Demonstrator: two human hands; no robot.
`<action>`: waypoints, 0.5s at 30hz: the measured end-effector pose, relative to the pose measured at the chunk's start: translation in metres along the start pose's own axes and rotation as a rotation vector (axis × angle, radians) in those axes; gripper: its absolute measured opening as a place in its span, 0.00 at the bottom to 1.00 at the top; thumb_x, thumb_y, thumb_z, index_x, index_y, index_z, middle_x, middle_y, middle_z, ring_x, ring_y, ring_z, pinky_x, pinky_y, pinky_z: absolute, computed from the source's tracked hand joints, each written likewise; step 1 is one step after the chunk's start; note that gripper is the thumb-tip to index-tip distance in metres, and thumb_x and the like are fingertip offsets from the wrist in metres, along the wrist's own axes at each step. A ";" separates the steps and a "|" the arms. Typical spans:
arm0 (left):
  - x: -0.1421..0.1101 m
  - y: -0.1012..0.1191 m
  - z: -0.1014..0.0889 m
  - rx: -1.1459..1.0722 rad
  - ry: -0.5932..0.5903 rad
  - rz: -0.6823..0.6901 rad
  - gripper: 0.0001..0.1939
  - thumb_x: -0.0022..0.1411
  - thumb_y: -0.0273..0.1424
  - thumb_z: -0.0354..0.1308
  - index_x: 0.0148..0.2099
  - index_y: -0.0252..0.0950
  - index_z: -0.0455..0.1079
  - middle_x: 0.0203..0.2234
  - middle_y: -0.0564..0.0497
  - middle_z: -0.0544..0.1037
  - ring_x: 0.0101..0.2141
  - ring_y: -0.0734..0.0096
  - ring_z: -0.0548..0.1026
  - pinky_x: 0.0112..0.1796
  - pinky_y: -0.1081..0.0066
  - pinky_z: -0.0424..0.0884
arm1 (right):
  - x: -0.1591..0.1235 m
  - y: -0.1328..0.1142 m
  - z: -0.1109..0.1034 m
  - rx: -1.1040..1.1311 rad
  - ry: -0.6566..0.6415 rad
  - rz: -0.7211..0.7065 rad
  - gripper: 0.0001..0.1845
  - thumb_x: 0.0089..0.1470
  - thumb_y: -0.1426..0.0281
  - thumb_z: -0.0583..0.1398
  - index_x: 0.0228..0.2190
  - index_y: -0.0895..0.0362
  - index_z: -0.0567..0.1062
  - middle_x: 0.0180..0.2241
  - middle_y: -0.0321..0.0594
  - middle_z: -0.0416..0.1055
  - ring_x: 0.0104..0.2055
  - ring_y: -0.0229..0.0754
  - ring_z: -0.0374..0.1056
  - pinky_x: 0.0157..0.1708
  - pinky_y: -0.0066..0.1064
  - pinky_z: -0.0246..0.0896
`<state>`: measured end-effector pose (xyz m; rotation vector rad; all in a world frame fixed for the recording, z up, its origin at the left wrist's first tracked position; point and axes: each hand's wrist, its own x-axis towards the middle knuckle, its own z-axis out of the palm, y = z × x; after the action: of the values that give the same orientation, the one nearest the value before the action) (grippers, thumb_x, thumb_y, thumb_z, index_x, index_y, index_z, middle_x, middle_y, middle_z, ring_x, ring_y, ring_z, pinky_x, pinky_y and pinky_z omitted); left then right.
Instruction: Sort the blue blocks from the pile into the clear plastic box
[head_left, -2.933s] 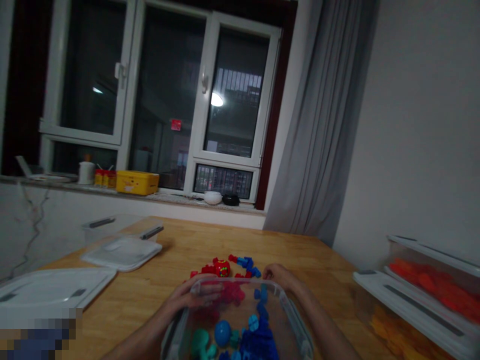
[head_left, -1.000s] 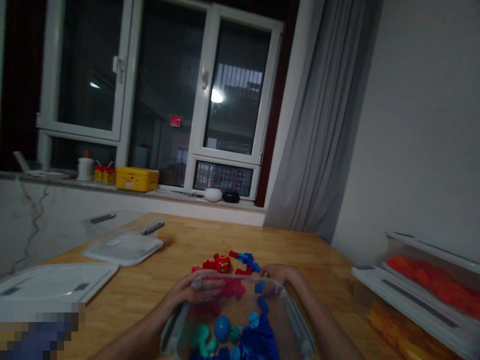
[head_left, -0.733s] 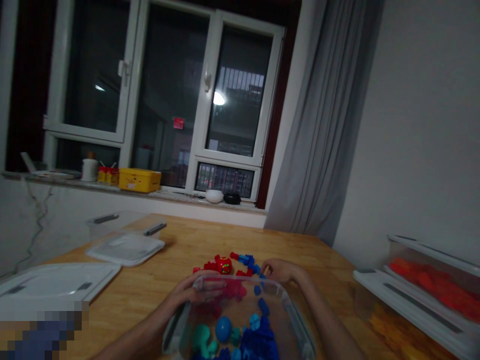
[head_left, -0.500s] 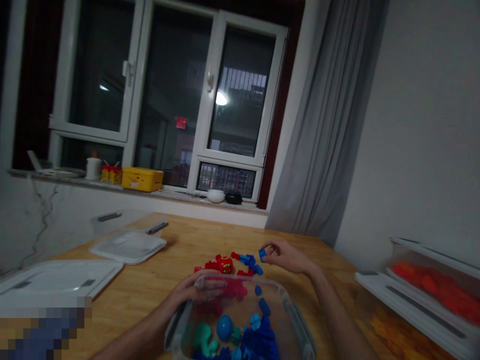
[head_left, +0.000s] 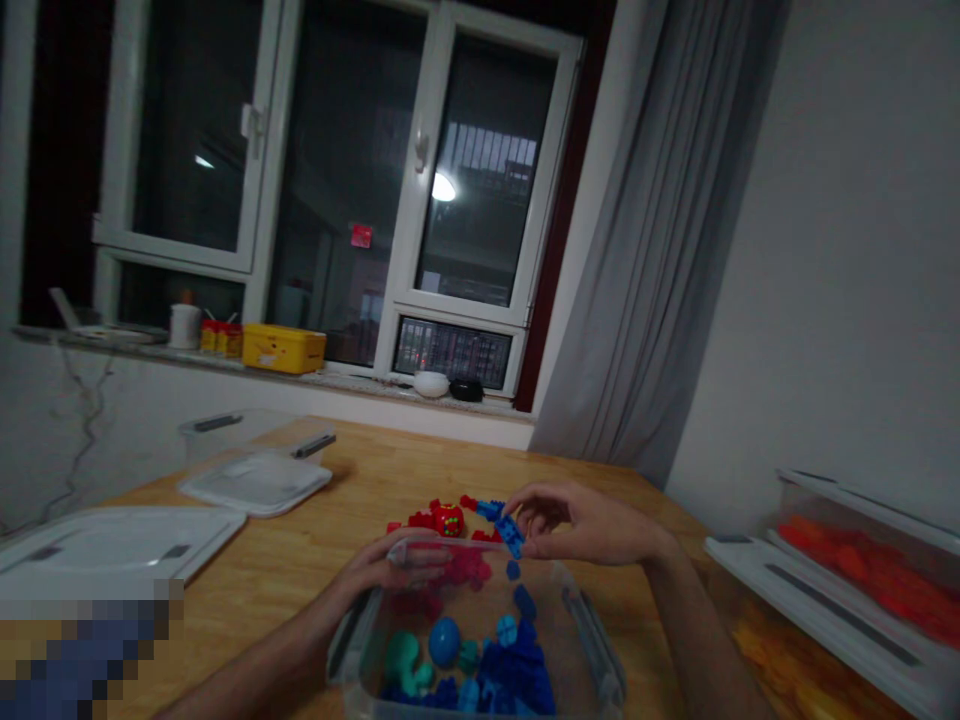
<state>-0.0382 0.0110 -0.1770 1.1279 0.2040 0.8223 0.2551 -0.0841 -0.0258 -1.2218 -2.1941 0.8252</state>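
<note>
Head view: right hand (head_left: 585,522) is pinching a small blue brick (head_left: 511,532) between thumb and fingertips, hovering just over the far rim of the clear bin (head_left: 600,655). The brick's long axis is slanting down toward the bin, whose open mouth is lying directly below and nearer the body. Left hand (head_left: 390,568) is gripping the bin's far-left rim, fingers curling over the edge. Inside the bin, blue pieces (head_left: 510,680) and teal ones are piling at the near end. Just beyond the rim, loose red and blue bricks (head_left: 446,518) are sitting on the wooden table (head_left: 315,570). Flat white lids (head_left: 259,482) are resting far left; trays of orange pieces (head_left: 870,570) are standing well apart at right.
</note>
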 end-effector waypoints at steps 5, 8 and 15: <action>-0.002 0.001 0.003 -0.012 0.034 0.008 0.26 0.51 0.21 0.61 0.54 0.35 0.77 0.52 0.39 0.82 0.54 0.42 0.77 0.56 0.49 0.71 | 0.003 0.012 -0.005 0.091 0.007 0.013 0.28 0.51 0.58 0.70 0.51 0.54 0.75 0.40 0.38 0.76 0.41 0.40 0.72 0.45 0.34 0.67; -0.002 0.000 0.001 -0.010 0.043 -0.015 0.27 0.52 0.20 0.61 0.56 0.34 0.76 0.53 0.37 0.81 0.56 0.41 0.75 0.58 0.47 0.68 | 0.011 0.032 -0.010 0.057 0.131 0.021 0.25 0.55 0.54 0.66 0.49 0.55 0.74 0.36 0.37 0.76 0.39 0.39 0.73 0.42 0.32 0.67; -0.001 -0.002 -0.005 -0.011 0.047 -0.011 0.27 0.53 0.20 0.60 0.57 0.33 0.75 0.55 0.35 0.79 0.57 0.38 0.74 0.59 0.43 0.66 | 0.039 0.107 -0.005 -0.175 0.068 0.231 0.14 0.54 0.61 0.63 0.36 0.59 0.78 0.25 0.35 0.75 0.27 0.37 0.69 0.27 0.26 0.60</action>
<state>-0.0405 0.0132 -0.1809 1.0971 0.2445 0.8402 0.3014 -0.0045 -0.0932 -1.5888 -2.1329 0.6778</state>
